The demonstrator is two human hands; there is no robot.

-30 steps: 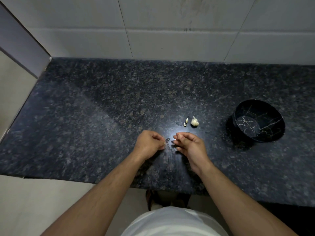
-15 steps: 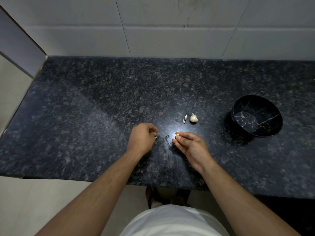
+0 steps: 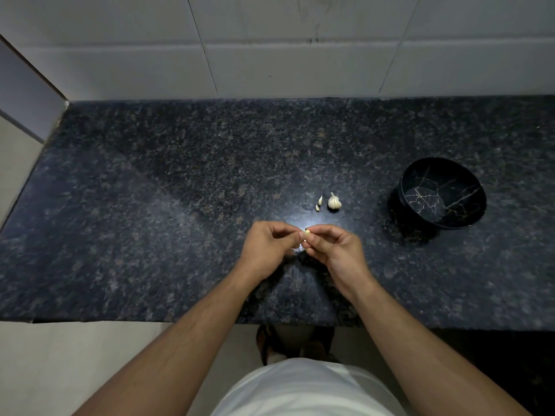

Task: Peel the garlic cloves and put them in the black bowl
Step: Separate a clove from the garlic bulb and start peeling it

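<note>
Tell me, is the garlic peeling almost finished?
Not yet. The black bowl looks empty, so no peeled clove is in it. Right now the left hand and right hand together pinch one garlic clove over the counter; how much skin is off is too small to tell. Still waiting behind the hands: a small garlic bulb and loose pieces beside it.

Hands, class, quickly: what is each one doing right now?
Left hand: fingers curled, pinching the garlic clove.
Right hand: fingers curled, pinching the same clove.
</note>
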